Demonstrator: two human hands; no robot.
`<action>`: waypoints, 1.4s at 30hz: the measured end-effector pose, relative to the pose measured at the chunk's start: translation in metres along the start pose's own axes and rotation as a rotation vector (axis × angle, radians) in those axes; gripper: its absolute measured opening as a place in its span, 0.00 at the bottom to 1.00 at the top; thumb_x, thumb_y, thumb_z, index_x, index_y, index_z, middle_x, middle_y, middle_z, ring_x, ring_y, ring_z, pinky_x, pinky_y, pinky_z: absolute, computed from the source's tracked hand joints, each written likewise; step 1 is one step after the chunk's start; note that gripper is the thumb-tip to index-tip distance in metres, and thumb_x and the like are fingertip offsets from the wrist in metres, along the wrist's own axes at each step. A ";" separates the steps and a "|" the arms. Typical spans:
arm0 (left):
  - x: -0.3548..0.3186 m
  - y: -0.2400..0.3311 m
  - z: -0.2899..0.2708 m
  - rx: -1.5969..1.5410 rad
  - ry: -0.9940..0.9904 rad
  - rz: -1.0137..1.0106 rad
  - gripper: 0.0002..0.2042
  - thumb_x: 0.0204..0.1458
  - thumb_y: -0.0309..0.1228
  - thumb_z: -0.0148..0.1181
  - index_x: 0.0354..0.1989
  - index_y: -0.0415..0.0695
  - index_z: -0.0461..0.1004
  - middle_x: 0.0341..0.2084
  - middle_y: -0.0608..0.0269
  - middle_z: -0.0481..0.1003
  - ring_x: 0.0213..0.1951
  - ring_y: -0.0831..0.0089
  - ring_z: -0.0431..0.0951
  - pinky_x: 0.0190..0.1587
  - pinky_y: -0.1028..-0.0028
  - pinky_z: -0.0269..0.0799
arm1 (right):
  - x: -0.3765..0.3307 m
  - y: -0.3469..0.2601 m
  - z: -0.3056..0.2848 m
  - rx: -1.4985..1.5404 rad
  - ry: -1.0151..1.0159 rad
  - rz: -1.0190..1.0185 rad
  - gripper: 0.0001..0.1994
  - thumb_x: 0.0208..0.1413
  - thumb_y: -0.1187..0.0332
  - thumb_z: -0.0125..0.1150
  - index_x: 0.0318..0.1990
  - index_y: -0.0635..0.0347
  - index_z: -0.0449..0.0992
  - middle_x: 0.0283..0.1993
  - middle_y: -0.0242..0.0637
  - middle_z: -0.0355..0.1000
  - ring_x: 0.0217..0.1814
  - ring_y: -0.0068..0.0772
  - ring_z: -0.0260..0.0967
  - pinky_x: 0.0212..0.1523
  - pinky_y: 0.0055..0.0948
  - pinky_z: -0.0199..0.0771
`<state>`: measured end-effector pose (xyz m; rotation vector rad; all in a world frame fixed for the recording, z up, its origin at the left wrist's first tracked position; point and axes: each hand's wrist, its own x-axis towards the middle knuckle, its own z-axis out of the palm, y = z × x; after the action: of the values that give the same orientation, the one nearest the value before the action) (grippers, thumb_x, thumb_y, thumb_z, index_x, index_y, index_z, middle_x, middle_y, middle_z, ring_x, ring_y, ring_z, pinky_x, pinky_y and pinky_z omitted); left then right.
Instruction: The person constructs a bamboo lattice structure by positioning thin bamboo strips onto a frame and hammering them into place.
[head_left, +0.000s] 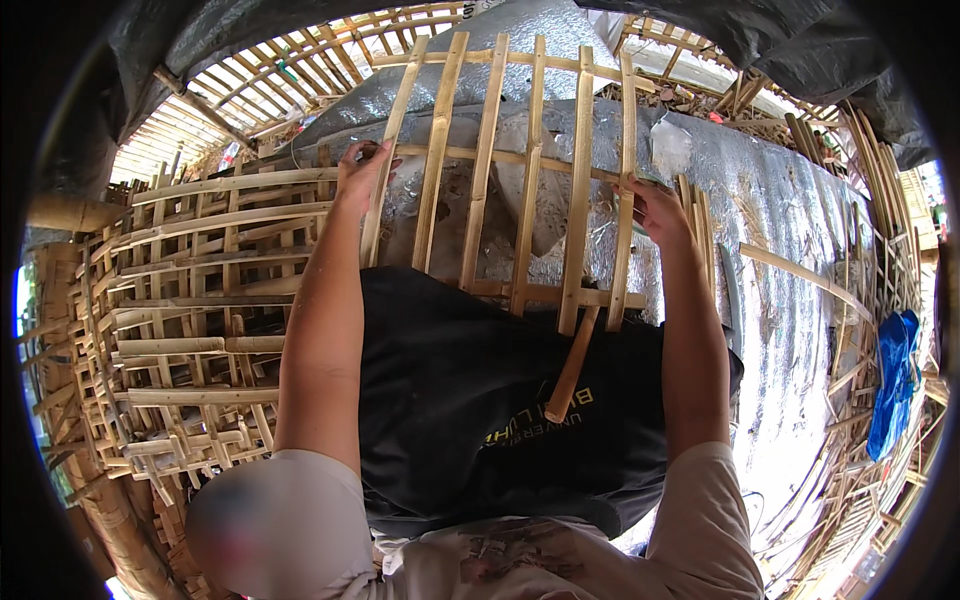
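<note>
A bamboo slat panel [531,160] stretches away from my lap, its several upright slats joined by three crosswise strips. My left hand [360,178] grips the panel's left outer slat, fingers closed near the middle strip. On the other side, my right hand [658,208] is closed at the right outer slat, by the end of that strip; its fingertips are partly hidden. The panel's near end rests over the black cloth [450,400] across my lap. A rounded wooden stick or handle [573,370] lies on the cloth, its far end under the panel.
Finished-looking bamboo lattice panels [200,345] are stacked on my left. Silvery foil sheeting [780,350] covers the ground ahead and right, with a loose bamboo strip [800,270] on it. Bundled strips and a blue plastic bag [893,385] lie at the far right.
</note>
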<state>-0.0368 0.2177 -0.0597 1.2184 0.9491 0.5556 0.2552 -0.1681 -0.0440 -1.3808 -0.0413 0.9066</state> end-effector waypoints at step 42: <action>0.027 0.097 0.028 -0.027 -0.115 0.149 0.22 0.49 0.25 0.70 0.51 0.40 0.67 0.37 0.53 0.79 0.36 0.67 0.81 0.35 0.74 0.79 | 0.003 -0.033 -0.010 0.089 -0.065 -0.138 0.09 0.59 0.66 0.61 0.44 0.58 0.75 0.41 0.37 0.79 0.44 0.28 0.78 0.41 0.26 0.77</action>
<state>0.0127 0.2527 0.0257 1.2900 0.7560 0.6068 0.2798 -0.1723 -0.0198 -1.2501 -0.1421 0.8276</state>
